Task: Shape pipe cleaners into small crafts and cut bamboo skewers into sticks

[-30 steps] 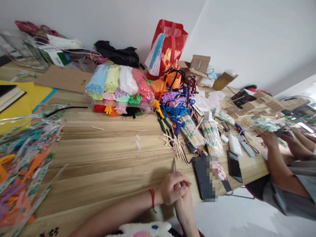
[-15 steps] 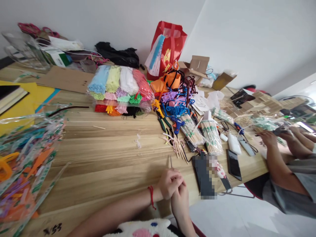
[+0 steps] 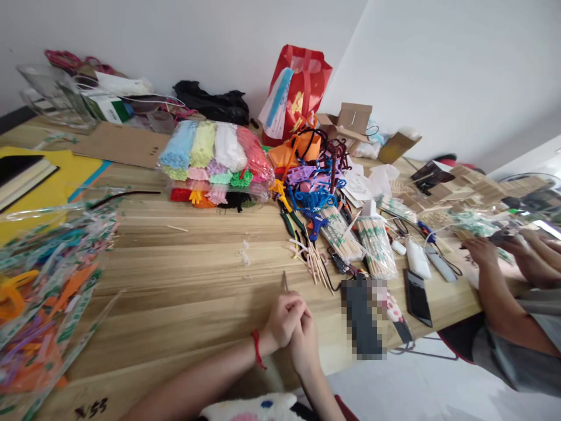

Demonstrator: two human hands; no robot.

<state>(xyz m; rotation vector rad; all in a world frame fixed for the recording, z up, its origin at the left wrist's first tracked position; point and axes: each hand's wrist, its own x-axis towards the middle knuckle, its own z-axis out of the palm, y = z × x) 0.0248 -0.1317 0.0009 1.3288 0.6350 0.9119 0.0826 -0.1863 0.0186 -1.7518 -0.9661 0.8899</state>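
Close to the table's front edge, my left hand [image 3: 284,318], with a red cord on its wrist, is closed against my right hand [image 3: 305,345]. Both sets of fingers are wrapped together. A thin grey stick [image 3: 285,280] pokes up out of them; its lower part is hidden inside the hands, and its kind is unclear. Right of them lies a bunch of light wooden sticks [image 3: 318,263] with pink pieces. Some clear scraps [image 3: 244,256] lie on the wood beyond my hands.
Bundled pipe cleaners [image 3: 214,161] in clear wrap stand at the back. A blue glue gun [image 3: 314,223], pliers [image 3: 287,222], bagged sticks [image 3: 377,245] and a phone [image 3: 417,297] lie to the right. Plastic bags of coloured pieces [image 3: 48,316] cover the left. A co-worker's arm [image 3: 497,286] rests far right.
My joined hands have shifted left and slightly up, with the grey stick moving along and leaning a little more to the left. The camera view has shifted slightly.
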